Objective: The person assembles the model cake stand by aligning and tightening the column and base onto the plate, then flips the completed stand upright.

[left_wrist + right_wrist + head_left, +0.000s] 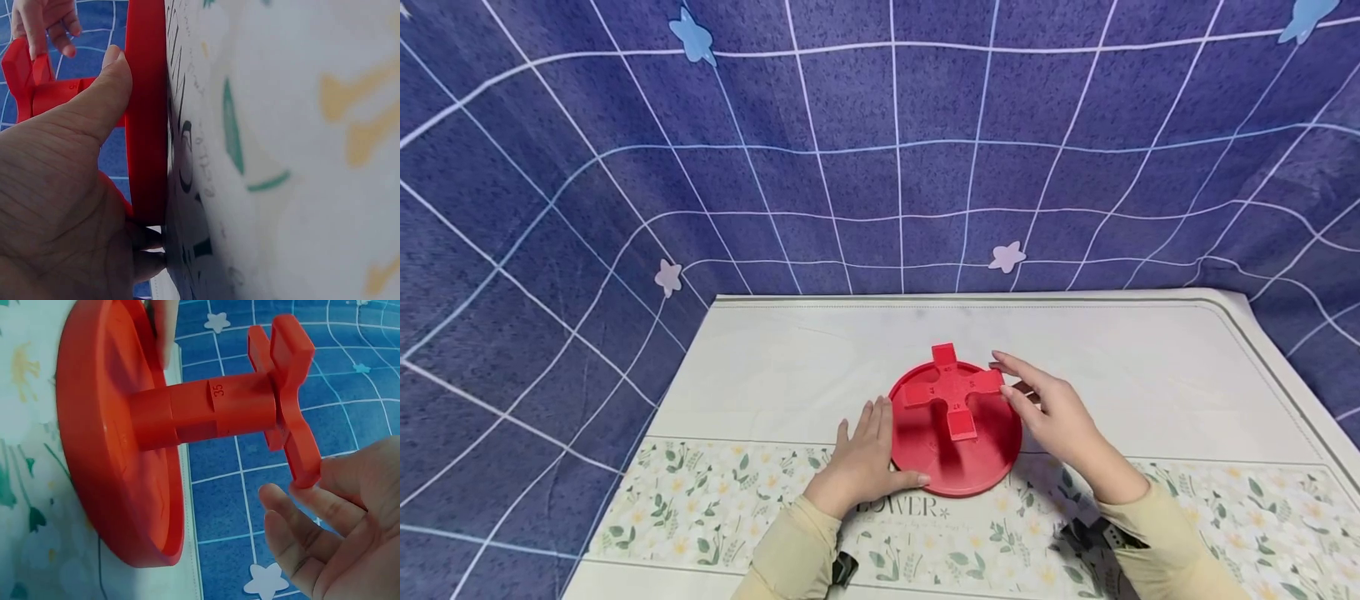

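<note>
Blue curtain cloth (820,183), printed with white and light-blue grid lines, hung behind and to both sides of the table; four star shapes showed completely on it in the head view. One white table cover (790,358) with one band of printed flowers (700,508) lay on the table, and the band passed partly under one round red dish (917,475) of plastic look, with a raised rim. This dish was well apart from the left, right and back edges of the table, so a wide white stretch lay behind it.

From the middle of the dish rose one thick red column (206,412), marked 35, carrying one red cross-shaped top (953,388) with four arms.

Two hands were at work. The left hand (867,462) was spread, its fingers rather straight along the left rim of the dish and its thumb upon the front rim. The right hand (1060,417), above the right side of the dish, touched with loosely bent fingers the end of the cross's right arm; whether it pinched this end, I cannot tell.
</note>
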Demonstrator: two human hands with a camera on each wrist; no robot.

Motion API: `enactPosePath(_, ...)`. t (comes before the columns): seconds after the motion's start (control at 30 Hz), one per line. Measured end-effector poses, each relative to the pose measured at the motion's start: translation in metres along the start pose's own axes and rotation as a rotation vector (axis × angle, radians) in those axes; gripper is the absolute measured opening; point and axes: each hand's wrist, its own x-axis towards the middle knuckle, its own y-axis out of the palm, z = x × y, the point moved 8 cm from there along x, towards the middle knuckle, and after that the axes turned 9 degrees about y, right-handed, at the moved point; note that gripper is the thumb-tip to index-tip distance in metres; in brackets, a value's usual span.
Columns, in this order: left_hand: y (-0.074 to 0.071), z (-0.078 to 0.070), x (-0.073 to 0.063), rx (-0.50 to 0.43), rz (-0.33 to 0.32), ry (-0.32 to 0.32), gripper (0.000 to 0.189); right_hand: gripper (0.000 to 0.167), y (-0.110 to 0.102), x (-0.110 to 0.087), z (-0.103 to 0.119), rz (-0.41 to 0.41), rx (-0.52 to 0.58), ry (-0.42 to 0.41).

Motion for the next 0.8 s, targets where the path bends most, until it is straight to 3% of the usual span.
enactPosePath(0.23,0.0,-0.001,0.001,0.008,0.01,-0.009,0.119,0.048,-0.001,-0.011,-0.007,0.016,0.056,0.119)
enactPosePath(0.33,-0.001,-0.001,0.0,0.014,0.01,-0.01,0.119,0.051,0.0,-0.015,-0.002,0.026,0.067,0.119)
enactPosePath(0.8,0.0,-0.001,0.001,0.029,0.001,-0.006,0.12,0.073,0.028,-0.028,0.036,-0.074,-0.233,-0.168)
